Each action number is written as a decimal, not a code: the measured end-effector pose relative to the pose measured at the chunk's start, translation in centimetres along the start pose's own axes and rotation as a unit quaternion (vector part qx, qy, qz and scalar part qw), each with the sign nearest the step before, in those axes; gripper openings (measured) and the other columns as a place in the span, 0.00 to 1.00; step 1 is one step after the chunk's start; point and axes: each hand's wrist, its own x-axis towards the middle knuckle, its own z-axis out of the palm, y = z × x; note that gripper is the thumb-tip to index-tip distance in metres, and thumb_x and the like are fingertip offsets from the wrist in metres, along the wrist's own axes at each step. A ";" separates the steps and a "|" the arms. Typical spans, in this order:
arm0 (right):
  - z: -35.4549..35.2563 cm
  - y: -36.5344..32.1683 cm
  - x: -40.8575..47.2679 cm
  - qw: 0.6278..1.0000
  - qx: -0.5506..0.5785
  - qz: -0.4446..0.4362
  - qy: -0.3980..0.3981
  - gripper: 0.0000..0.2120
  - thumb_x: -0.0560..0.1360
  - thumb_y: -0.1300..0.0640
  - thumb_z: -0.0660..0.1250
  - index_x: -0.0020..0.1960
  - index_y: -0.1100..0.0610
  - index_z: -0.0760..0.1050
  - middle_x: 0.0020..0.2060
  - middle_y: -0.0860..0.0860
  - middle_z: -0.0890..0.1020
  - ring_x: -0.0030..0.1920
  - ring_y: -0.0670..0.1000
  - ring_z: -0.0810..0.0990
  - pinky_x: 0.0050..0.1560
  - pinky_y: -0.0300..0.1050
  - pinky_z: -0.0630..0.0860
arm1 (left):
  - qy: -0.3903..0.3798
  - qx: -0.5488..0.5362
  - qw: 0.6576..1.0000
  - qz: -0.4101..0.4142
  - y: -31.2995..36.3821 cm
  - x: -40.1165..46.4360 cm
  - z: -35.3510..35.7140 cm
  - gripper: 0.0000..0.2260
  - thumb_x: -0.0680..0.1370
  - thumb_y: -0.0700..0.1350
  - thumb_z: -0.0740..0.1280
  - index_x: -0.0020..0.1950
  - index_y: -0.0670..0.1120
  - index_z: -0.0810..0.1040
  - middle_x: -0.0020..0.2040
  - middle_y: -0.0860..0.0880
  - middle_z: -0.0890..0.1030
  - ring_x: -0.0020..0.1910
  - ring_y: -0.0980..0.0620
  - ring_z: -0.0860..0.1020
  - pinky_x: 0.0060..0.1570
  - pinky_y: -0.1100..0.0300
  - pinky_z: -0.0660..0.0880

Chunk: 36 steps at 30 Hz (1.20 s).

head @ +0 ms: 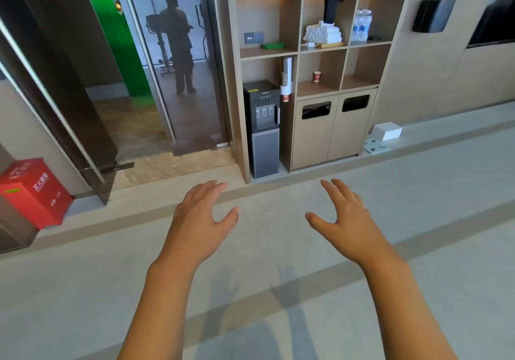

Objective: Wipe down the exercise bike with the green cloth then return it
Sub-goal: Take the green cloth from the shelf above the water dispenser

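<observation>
Near the bottom, over the pale floor, the left hand and right hand float empty, fingers spread. Far ahead, the green cloth lies folded on a shelf above the water dispenser; white towels sit to its right, a red box far left.

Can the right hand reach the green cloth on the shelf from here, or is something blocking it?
Probably not yet. The right hand, open and empty, is held low, far short of the green cloth in its open shelf compartment. Nothing blocks it; the person likely must step closer.
</observation>
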 end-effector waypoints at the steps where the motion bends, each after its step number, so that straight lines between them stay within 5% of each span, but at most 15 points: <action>1: 0.1 0.3 0.3 1.000 0.005 -0.005 -0.003 0.40 0.79 0.33 0.65 0.84 0.43 0.53 0.85 0.45 0.53 0.83 0.54 0.55 0.80 0.63 0.61 | -0.004 0.001 1.000 0.004 0.0 0.4 0.2 0.27 0.81 0.60 0.65 0.80 0.58 0.67 0.81 0.56 0.65 0.82 0.52 0.60 0.79 0.44 0.63; 12: 2.5 1.3 7.9 1.000 -0.001 0.000 -0.015 0.39 0.79 0.34 0.65 0.84 0.42 0.53 0.85 0.46 0.54 0.83 0.54 0.55 0.80 0.63 0.61 | -0.015 -0.004 1.000 0.022 -2.1 8.4 2.6 0.27 0.81 0.61 0.66 0.79 0.59 0.67 0.81 0.57 0.66 0.82 0.53 0.60 0.79 0.44 0.64; 23: 5.6 -3.0 23.4 1.000 -0.015 0.020 0.011 0.38 0.80 0.36 0.65 0.84 0.44 0.54 0.84 0.47 0.55 0.82 0.55 0.58 0.80 0.62 0.62 | -0.012 -0.024 0.998 0.049 -6.6 25.8 2.1 0.25 0.82 0.57 0.67 0.79 0.56 0.70 0.80 0.56 0.68 0.81 0.53 0.62 0.79 0.49 0.63; 36: 7.5 -5.7 37.4 0.998 -0.052 0.024 0.033 0.38 0.79 0.36 0.67 0.83 0.43 0.56 0.83 0.45 0.57 0.81 0.53 0.61 0.78 0.62 0.66 | -0.026 -0.061 0.995 0.076 -11.4 41.3 3.7 0.25 0.81 0.58 0.67 0.77 0.56 0.72 0.79 0.56 0.69 0.80 0.53 0.63 0.78 0.43 0.65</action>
